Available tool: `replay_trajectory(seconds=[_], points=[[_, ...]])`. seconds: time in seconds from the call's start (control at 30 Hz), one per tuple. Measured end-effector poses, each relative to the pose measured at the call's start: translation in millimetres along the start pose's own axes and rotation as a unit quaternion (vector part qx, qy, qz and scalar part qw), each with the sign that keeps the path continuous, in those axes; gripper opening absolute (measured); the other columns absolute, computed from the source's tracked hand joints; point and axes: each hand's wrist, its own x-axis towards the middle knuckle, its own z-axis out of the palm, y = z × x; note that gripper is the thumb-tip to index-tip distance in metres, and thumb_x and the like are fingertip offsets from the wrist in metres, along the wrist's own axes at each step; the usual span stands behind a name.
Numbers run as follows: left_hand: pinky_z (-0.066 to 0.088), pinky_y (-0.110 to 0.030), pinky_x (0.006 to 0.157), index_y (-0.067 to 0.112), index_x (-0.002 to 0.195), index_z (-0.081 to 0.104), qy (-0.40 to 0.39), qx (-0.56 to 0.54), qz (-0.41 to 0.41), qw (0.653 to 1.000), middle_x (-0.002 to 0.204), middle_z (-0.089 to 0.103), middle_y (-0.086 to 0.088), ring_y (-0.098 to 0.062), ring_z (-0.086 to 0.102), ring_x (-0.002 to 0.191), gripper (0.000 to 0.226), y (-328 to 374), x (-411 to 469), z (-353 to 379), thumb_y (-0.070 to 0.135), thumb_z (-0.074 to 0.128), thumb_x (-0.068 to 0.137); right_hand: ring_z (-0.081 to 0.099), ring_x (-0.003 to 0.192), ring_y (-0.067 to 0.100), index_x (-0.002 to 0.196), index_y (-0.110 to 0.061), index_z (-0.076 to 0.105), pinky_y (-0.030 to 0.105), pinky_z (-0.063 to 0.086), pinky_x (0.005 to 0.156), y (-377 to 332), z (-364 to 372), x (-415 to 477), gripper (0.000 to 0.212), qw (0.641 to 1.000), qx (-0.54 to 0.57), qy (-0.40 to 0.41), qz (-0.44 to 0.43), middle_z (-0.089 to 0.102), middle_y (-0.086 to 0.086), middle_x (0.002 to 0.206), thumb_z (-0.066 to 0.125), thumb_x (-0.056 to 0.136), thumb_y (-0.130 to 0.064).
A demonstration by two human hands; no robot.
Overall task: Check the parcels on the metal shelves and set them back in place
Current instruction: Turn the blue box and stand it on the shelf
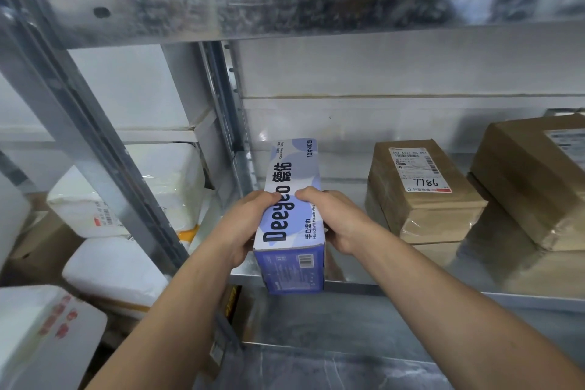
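A long blue and white "Deeyeo" wet-wipe box [292, 180] lies lengthwise on the metal shelf [364, 286], its near end overhanging the front edge. My left hand [245, 225] grips its left side with the thumb over the top. On the other side my right hand [335, 220] grips the box, its thumb also on top. The two thumbs nearly meet at the middle of the lid.
A taped brown parcel marked 7786 [421, 190] sits to the right, with larger brown parcels [538, 180] beyond it. White bagged parcels [126, 193] fill the neighbouring bay left of the steel upright [104, 165]. An upper shelf beam [285, 0] hangs overhead.
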Motion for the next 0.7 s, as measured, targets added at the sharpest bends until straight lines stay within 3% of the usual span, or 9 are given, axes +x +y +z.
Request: replay_trajectory(seconds=[0.2, 0.5, 0.7], points=[[0.059, -0.032, 0.062, 0.015, 0.104, 0.063, -0.007, 0.004, -0.003, 1.000, 0.091, 0.079, -0.009, -0.027, 0.074, 0.075, 0.011, 1.7, 2.4, -0.4, 0.025, 0.061, 0.100, 0.074, 0.103, 0.034, 0.110, -0.010, 0.071, 0.054, 0.049, 0.108, 0.5, 0.1, 4.5, 0.024, 1.000, 0.004, 0.001, 0.001, 0.080, 0.009, 0.096, 0.064, 0.094, -0.027], [0.058, -0.029, 0.055, 0.014, 0.106, 0.063, -0.002, 0.008, 0.002, 1.000, 0.091, 0.079, -0.009, -0.026, 0.074, 0.074, 0.012, 2.0, 2.7, 0.0, 0.025, 0.062, 0.101, 0.075, 0.101, 0.033, 0.109, -0.010, 0.070, 0.052, 0.051, 0.106, -0.3, -0.3, 3.5, 0.022, 1.000, 0.010, 0.005, 0.001, 0.080, 0.009, 0.096, 0.064, 0.095, -0.025], [0.059, -0.035, 0.067, 0.016, 0.106, 0.064, 0.005, 0.008, 0.005, 1.000, 0.089, 0.079, -0.008, -0.027, 0.074, 0.075, 0.013, 2.1, -2.5, 2.9, 0.027, 0.061, 0.101, 0.074, 0.104, 0.033, 0.110, -0.012, 0.071, 0.047, 0.050, 0.106, -0.5, -0.2, 0.9, 0.025, 1.000, 0.000, -0.003, 0.001, 0.080, 0.008, 0.097, 0.064, 0.095, -0.030]])
